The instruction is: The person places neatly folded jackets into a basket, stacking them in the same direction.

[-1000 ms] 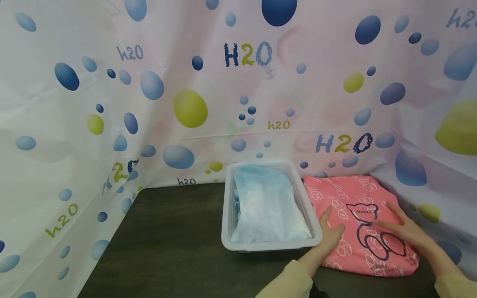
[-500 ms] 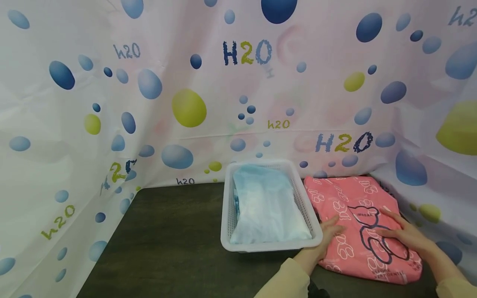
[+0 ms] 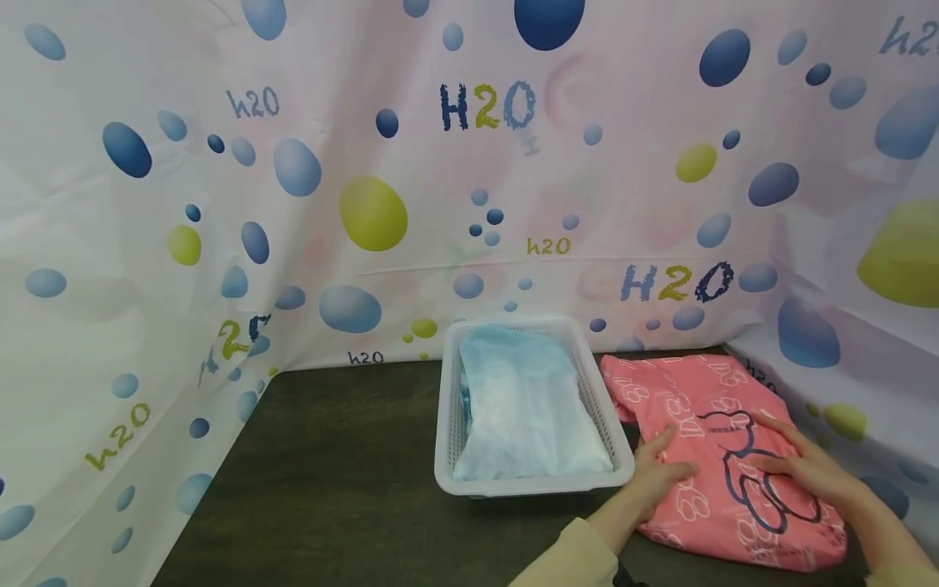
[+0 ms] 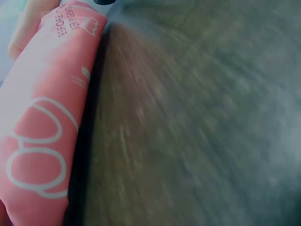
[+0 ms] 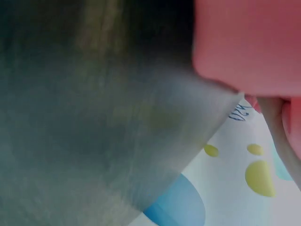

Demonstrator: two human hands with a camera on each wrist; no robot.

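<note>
A pink plastic bag with white outlines and a dark bear print lies on the dark table at the right. My left hand grips its left side, thumb over the top face. From the right, my right hand holds the opposite edge, its thumb also on the printed face. The bag's far left corner forms a loose, creased flap. In the left wrist view the bag's rounded side shows along the table. Close up in the right wrist view is a pink corner, with part of a hand below it.
Left of the bag stands a white plastic basket holding a pale blue and white bag, its rim close to my left hand. The dark table extends left. A bubble-printed sheet hangs behind and along both sides.
The pink bag has shifted toward the near right, and its far left corner has creased into a flap. Both hands have closed in on its sides and moved with it. The basket stays put.
</note>
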